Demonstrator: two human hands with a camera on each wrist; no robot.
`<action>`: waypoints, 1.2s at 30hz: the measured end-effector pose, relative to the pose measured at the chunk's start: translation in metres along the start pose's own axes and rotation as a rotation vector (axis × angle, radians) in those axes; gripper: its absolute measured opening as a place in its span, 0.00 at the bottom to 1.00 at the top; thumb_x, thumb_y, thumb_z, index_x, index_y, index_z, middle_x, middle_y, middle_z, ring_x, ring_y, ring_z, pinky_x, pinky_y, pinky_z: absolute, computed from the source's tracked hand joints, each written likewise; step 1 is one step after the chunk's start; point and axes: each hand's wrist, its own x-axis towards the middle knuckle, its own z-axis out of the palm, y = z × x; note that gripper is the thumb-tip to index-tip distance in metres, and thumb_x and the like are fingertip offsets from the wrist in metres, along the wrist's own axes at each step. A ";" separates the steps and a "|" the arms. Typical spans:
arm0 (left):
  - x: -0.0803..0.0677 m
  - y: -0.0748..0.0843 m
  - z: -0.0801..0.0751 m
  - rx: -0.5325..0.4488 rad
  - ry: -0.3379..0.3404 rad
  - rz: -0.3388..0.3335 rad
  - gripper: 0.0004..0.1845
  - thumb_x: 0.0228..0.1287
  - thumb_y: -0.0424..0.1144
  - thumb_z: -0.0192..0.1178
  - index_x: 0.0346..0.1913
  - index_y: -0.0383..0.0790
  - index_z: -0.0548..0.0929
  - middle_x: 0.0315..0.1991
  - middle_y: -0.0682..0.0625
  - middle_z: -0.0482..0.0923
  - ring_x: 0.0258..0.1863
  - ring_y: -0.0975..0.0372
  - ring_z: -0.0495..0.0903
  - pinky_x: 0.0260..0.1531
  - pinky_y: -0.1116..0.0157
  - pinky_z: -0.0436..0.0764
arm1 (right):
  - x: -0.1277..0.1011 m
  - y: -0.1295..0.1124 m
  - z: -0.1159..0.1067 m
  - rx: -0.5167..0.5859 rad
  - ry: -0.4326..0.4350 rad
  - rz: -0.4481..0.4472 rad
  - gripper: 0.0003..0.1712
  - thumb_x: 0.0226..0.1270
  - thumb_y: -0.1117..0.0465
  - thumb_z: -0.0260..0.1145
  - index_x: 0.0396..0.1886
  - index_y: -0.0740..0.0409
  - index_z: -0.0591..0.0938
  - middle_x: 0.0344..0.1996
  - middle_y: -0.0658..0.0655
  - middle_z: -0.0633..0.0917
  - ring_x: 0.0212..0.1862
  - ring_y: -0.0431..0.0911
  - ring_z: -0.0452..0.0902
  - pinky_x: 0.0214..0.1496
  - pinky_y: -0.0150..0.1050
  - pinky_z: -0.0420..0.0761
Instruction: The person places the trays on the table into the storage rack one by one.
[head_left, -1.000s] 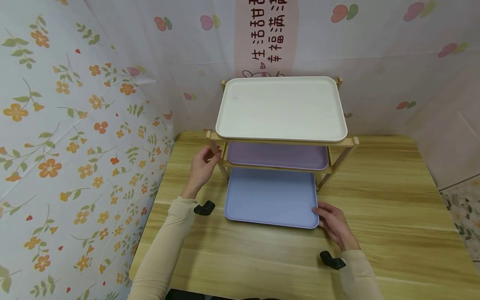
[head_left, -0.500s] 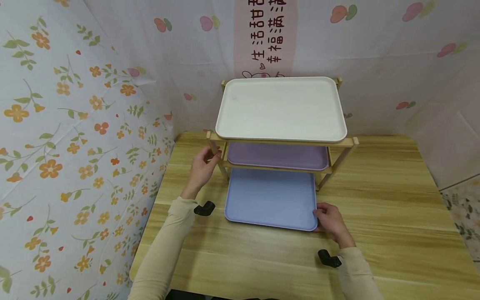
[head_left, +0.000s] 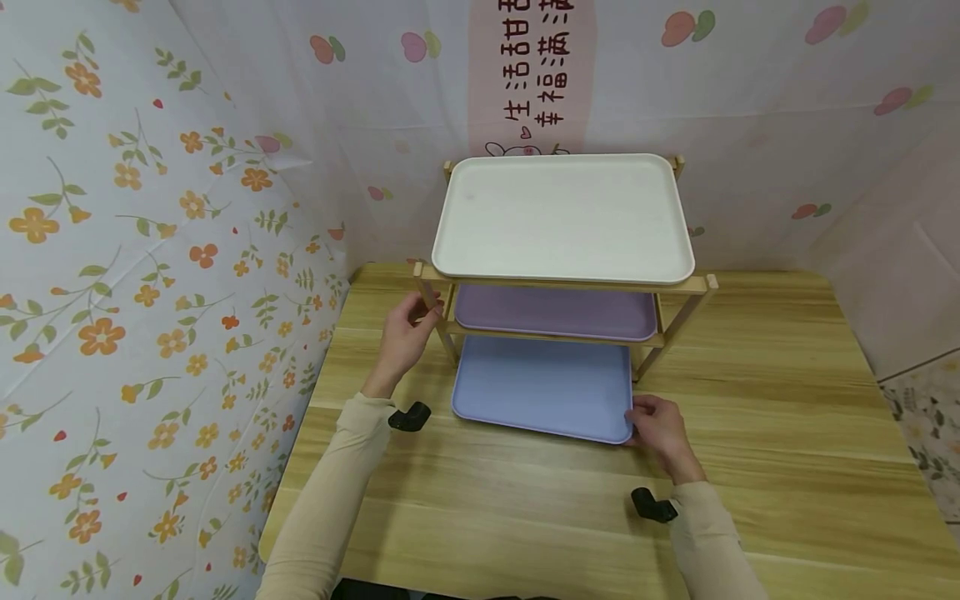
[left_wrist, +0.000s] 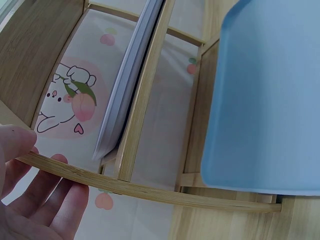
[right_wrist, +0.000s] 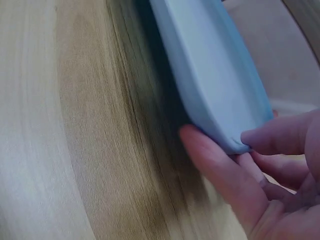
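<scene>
My left hand [head_left: 405,337] grips the left front post of a wooden three-tier rack [head_left: 678,323]. In the left wrist view the thumb lies on one side of that post [left_wrist: 150,192] and the fingers on the other. Low in the rack, a blue tray [head_left: 543,383] sticks out toward me from the bottom tier. Its right front corner is pinched by my right hand [head_left: 660,433], thumb on the rim and fingers underneath. The right wrist view has this tray edge [right_wrist: 200,100] tilted above the wooden tabletop, with a dark shadow below it.
A white tray [head_left: 562,217] covers the rack's top tier, and a purple tray [head_left: 555,312] lies on the middle one. The rack stands on a wood-grain table [head_left: 780,417]. Patterned cloth [head_left: 187,275] hangs at the left and behind.
The blue tray has slid back toward the rack, after coming slightly forward at first. My right hand has moved back with its corner. The left hand stays on the post.
</scene>
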 end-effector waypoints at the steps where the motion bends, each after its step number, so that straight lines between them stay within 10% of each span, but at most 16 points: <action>1: 0.000 0.000 0.000 -0.003 -0.002 -0.001 0.16 0.69 0.34 0.56 0.56 0.31 0.77 0.53 0.34 0.80 0.54 0.48 0.79 0.54 0.54 0.78 | 0.001 0.000 0.000 0.008 0.020 0.001 0.23 0.66 0.73 0.55 0.59 0.83 0.68 0.40 0.68 0.80 0.28 0.39 0.80 0.33 0.41 0.86; 23: 0.000 0.000 0.001 -0.016 -0.012 0.004 0.15 0.69 0.35 0.57 0.55 0.32 0.77 0.53 0.35 0.80 0.55 0.48 0.79 0.55 0.50 0.78 | 0.013 0.001 0.010 0.116 0.219 -0.022 0.24 0.65 0.71 0.59 0.59 0.78 0.71 0.47 0.72 0.81 0.30 0.29 0.79 0.37 0.28 0.83; 27: 0.000 0.000 0.001 -0.015 -0.014 0.002 0.17 0.70 0.34 0.56 0.57 0.29 0.76 0.54 0.34 0.79 0.56 0.47 0.78 0.55 0.50 0.77 | 0.008 0.003 0.013 -0.076 0.271 -0.158 0.22 0.62 0.67 0.65 0.55 0.73 0.76 0.50 0.74 0.79 0.36 0.37 0.81 0.35 0.24 0.79; 32: -0.008 0.025 -0.001 0.003 -0.021 0.003 0.15 0.69 0.30 0.54 0.55 0.26 0.76 0.53 0.30 0.78 0.55 0.45 0.78 0.53 0.52 0.79 | 0.002 0.006 0.020 -0.361 0.336 -0.451 0.22 0.52 0.64 0.75 0.44 0.72 0.81 0.48 0.72 0.77 0.49 0.63 0.73 0.50 0.46 0.74; 36: -0.012 0.035 -0.002 0.003 -0.022 -0.010 0.15 0.69 0.29 0.54 0.55 0.25 0.76 0.53 0.30 0.78 0.55 0.44 0.78 0.54 0.50 0.78 | 0.000 0.008 0.027 -0.438 0.327 -0.610 0.19 0.45 0.65 0.79 0.36 0.70 0.83 0.40 0.69 0.77 0.49 0.64 0.68 0.52 0.53 0.65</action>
